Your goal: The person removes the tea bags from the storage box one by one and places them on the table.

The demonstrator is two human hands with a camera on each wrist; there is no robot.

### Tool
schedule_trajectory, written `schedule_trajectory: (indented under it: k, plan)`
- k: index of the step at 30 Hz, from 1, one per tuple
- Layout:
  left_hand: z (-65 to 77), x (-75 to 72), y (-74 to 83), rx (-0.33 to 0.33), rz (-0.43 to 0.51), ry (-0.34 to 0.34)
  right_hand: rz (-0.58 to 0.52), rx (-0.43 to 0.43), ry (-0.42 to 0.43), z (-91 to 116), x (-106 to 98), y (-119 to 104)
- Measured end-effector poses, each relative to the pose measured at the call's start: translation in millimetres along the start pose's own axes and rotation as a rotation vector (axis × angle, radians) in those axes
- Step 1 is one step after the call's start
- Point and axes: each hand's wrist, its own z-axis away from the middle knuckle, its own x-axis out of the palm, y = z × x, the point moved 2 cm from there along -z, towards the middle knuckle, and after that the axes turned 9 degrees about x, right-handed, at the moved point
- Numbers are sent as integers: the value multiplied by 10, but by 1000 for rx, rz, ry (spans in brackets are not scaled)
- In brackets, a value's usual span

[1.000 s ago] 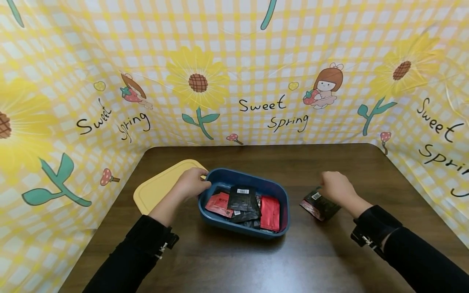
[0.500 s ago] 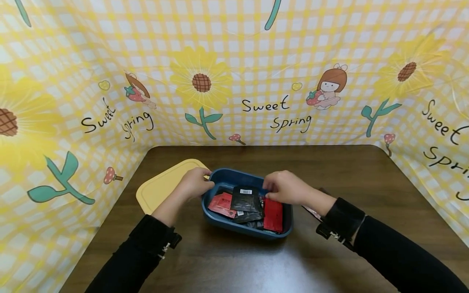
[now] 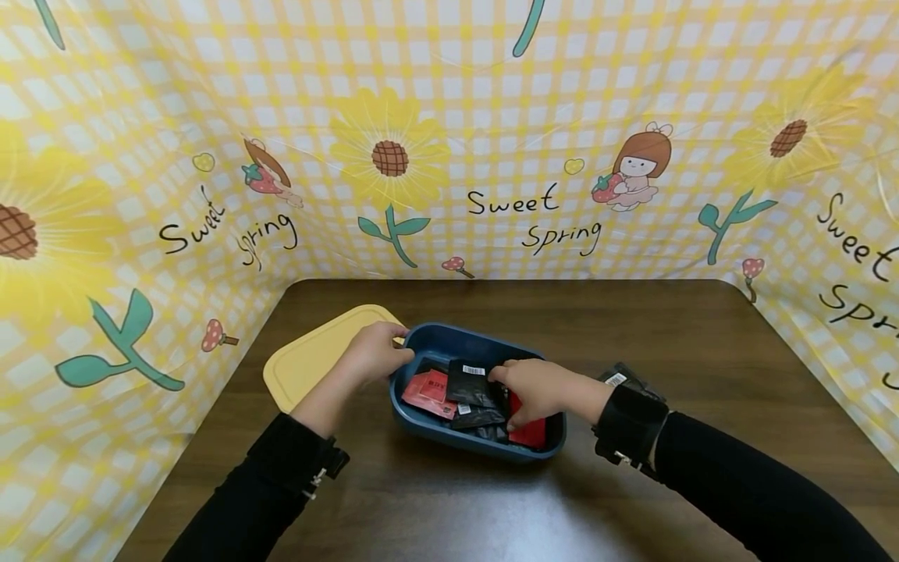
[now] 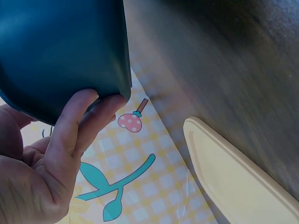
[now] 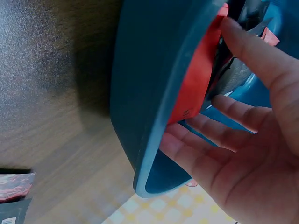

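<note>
Left hand [image 3: 379,351] clamped on the left end of the bin [image 3: 453,437], which sits mid-tabletop [image 3: 421,515], between left and right edges. And here's the right hand [image 3: 537,386], down in the bin's right end, fingers and thumb spread apart over a red packet [image 5: 198,74], black packets [image 3: 467,382] alongside! Lid [image 3: 309,363] toward the tabletop's far left corner; loose packet [image 3: 621,375] toward its right edge, partly hidden behind the wrist.

We see our right hand [image 5: 252,149] inside the blue box [image 5: 140,70], thumb [image 5: 254,53] and fingers [image 5: 217,134] spread around a red packet [image 5: 196,79]; black packets [image 5: 232,77] lie in the box too, dark packaging [image 5: 13,211] outside it on the surface [image 5: 51,102].
</note>
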Motion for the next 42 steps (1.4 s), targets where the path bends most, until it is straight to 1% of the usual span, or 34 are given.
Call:
schedule_trajectory:
  k: [4, 6, 9, 15, 18, 21, 24, 27, 29, 31, 34, 36, 38, 40, 42]
  plan:
    - [-4, 3, 4, -9, 5, -4, -41, 14, 2, -12, -4, 15]
    - [-8, 5, 1, -14, 6, -7, -57, 3, 16, -13, -11, 22]
    - [-16, 8, -9, -17, 1, -9, -51, -28, 58, -5, -11, 38]
    - [-25, 12, -27, -5, -7, -11, -22, -117, 208, 31, -37, 45]
    - [-29, 10, -35, 3, -6, -10, -25, -156, 275, 50, -60, 34]
    - [-32, 12, -44, 4, -5, -10, -21, -188, 306, 65, -74, 21]
    - [-30, 16, -48, 4, -6, -11, -27, -215, 306, 80, -87, 14]
    - [-27, 19, -48, 6, -2, -14, -54, -266, 312, 107, -112, 23]
    - [-26, 22, -50, 8, 3, -16, -76, -322, 344, 141, -146, 30]
    - [-27, 24, -55, 9, 5, -16, -96, -373, 396, 182, -189, 41]
    - [-30, 25, -68, 10, 2, -11, -135, -410, 484, 241, -268, 54]
    - [-30, 24, -71, 9, 0, -4, -179, -391, 529, 275, -316, 64]
    - [-31, 24, -74, 8, 0, -4, -257, -344, 549, 304, -361, 77]
    - [-30, 25, -70, 4, 3, -5, -357, -280, 557, 326, -394, 99]
    - [-32, 28, -72, -4, 7, -9, -486, -210, 544, 338, -416, 140]
